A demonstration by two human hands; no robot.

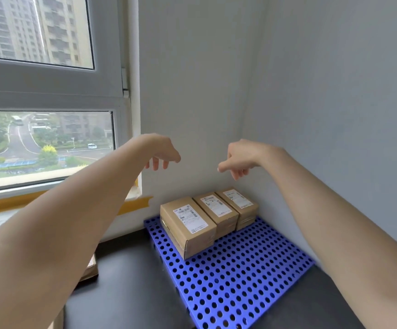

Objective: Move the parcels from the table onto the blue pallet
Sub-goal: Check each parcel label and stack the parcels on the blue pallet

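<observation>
A blue perforated pallet [235,276] lies on the dark floor in the room's corner. On its far edge, against the wall, stand cardboard parcels with white labels in a row: the left parcel [188,224], the middle parcel [216,210] and the right parcel [239,200]; each seems to rest on a lower one. My left hand [163,151] and my right hand [239,157] hang in the air above the parcels, fingers loosely apart and pointing down, holding nothing. A corner of another parcel [92,269] peeks out beneath my left forearm.
A window [45,143] with a yellow-taped sill fills the left. Grey walls meet in a corner right behind the pallet. Dark floor [126,293] surrounds the pallet at front and left.
</observation>
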